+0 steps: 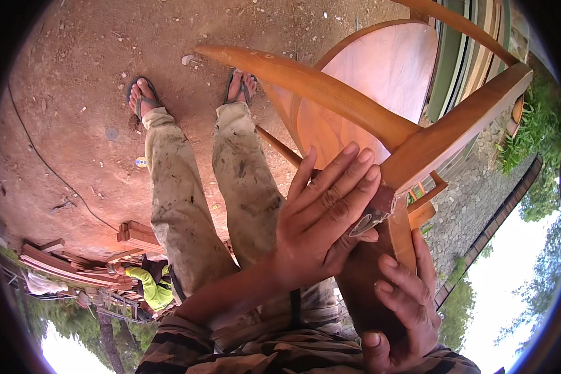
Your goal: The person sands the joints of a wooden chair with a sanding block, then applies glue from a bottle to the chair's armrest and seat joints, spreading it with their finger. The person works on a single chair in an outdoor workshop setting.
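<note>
A brown varnished wooden chair (411, 149) is tipped over in front of me, a curved leg reaching to the upper left. My left hand (321, 218) has its fingers stretched along the chair's frame near a joint. Between its thumb and fingers is a folded reddish-brown sheet (383, 201) that looks like sandpaper, with a pale curled edge. Lower right, my right hand (411, 305) curls round the edge of a dark wooden part of the chair. Part of that grip is hidden behind the wood.
A rounded wooden panel (380, 75) is beyond the curved leg. Stacked boards (470, 56) stand at the far right, beside stone paving (474, 193). A black cable (43, 165) crosses the dirt floor at left. A person in a yellow-green top (156, 288) is near piled timber (75, 268).
</note>
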`<state>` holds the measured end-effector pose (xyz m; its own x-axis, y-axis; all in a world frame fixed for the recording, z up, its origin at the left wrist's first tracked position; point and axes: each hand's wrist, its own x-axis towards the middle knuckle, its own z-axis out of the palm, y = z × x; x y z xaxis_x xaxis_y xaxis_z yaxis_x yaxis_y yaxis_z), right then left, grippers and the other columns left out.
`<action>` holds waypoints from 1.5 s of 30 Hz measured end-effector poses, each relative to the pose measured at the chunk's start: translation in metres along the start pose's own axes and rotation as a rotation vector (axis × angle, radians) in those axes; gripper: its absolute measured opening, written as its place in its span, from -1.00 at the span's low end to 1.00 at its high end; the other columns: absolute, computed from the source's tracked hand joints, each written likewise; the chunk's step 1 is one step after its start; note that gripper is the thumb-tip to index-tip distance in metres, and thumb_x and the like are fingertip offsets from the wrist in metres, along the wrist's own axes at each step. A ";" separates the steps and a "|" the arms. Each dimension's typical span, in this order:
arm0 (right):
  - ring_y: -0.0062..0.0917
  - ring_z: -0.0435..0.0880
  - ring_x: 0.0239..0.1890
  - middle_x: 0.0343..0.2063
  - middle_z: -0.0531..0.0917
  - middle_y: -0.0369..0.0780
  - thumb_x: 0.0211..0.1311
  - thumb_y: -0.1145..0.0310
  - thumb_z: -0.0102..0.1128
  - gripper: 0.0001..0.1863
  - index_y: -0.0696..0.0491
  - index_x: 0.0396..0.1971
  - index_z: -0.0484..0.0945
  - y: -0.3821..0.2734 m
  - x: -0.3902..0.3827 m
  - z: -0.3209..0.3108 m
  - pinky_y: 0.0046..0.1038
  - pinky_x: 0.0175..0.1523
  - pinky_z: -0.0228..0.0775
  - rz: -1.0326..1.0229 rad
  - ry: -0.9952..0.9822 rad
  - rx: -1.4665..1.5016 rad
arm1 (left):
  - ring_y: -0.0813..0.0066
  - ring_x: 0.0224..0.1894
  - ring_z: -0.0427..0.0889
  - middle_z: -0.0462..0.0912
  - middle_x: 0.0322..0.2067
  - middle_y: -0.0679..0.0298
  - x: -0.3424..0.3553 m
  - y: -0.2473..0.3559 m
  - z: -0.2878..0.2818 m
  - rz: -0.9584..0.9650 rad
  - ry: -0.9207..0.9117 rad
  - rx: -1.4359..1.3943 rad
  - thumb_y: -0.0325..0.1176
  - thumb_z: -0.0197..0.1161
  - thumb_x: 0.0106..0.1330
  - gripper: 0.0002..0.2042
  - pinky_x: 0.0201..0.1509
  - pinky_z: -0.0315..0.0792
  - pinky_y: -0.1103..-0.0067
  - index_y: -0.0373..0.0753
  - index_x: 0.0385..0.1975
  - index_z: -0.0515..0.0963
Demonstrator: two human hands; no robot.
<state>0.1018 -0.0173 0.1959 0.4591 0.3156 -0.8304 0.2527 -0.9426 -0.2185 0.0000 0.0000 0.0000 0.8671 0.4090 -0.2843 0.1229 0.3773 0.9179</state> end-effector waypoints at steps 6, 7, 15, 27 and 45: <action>0.42 0.30 0.36 0.12 0.61 0.05 0.45 -0.05 0.11 -0.51 0.10 0.01 0.55 -0.018 -0.007 -0.023 0.37 0.45 0.02 0.069 -0.086 -0.061 | 0.04 0.32 0.56 0.69 0.13 0.01 -0.054 0.042 0.012 -0.076 0.108 0.012 -0.32 0.38 0.28 -0.57 0.39 0.38 0.20 -0.35 0.13 0.62; 0.42 0.30 0.36 0.12 0.61 0.04 0.45 -0.06 0.12 -0.51 0.10 0.01 0.55 -0.019 -0.007 -0.015 0.37 0.45 0.02 0.075 -0.038 -0.053 | 0.05 0.32 0.57 0.69 0.14 0.04 -0.051 0.035 0.008 -0.020 0.069 0.040 -0.32 0.38 0.28 -0.57 0.39 0.39 0.20 -0.33 0.13 0.63; 0.40 0.30 0.36 0.10 0.62 0.04 0.44 -0.06 0.12 -0.51 0.10 0.01 0.55 -0.004 -0.004 -0.009 0.39 0.44 0.00 0.013 -0.019 -0.021 | 0.19 0.33 0.56 0.67 0.19 0.22 -0.021 0.022 0.002 0.053 -0.004 0.075 -0.27 0.37 0.30 -0.59 0.41 0.37 0.26 -0.21 0.14 0.64; 0.39 0.32 0.35 0.10 0.62 0.02 0.44 0.00 0.09 -0.54 0.10 0.03 0.54 -0.004 -0.001 -0.001 0.38 0.46 0.00 0.020 0.016 -0.057 | 0.27 0.25 0.61 0.72 0.12 0.21 -0.027 0.020 -0.014 0.011 -0.038 -0.072 -0.30 0.42 0.24 -0.61 0.20 0.49 0.45 -0.21 0.08 0.69; 0.38 0.28 0.38 0.10 0.63 -0.01 0.44 -0.01 0.12 -0.54 0.06 0.08 0.54 -0.006 -0.002 -0.006 0.31 0.45 0.05 0.087 -0.014 -0.016 | 0.08 0.27 0.61 0.64 0.16 -0.10 -0.025 0.006 0.011 -0.285 0.189 -0.301 -0.58 0.50 0.13 -0.42 0.31 0.52 0.34 -0.43 0.20 0.52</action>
<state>0.1041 -0.0119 0.2021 0.4681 0.2312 -0.8529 0.2265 -0.9643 -0.1371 -0.0154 -0.0175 0.0159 0.7119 0.3877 -0.5856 0.1742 0.7104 0.6819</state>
